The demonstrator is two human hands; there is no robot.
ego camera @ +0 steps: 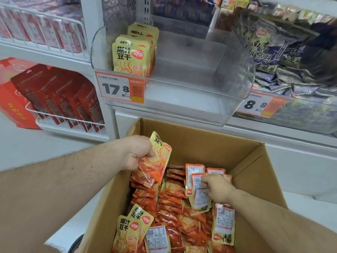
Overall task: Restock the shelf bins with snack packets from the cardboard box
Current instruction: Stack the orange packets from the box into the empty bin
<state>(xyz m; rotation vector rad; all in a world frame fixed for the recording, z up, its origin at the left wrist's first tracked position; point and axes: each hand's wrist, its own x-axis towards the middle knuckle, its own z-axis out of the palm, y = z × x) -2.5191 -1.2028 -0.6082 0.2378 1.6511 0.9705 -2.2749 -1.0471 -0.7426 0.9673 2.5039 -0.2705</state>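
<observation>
Both forearms reach into the cardboard box (209,143) of snack packets (173,207), the left hand (136,152) gripping one packet (156,161) lifted clear, the right hand (217,189) pinching another, probably gathering several for the nearly bare clear bin (182,88) above.

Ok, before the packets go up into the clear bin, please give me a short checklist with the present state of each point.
1. Left hand grips a packet firmly: ok.
2. Right hand has its grip on packets in the cardboard box: ok, fingers pinch a white-backed packet.
3. Clear bin has free room: ok, only one row at its left.
4. Price tag matches product: ok, same packet design.
5. Packets face the same way: not ok, mixed.
</observation>
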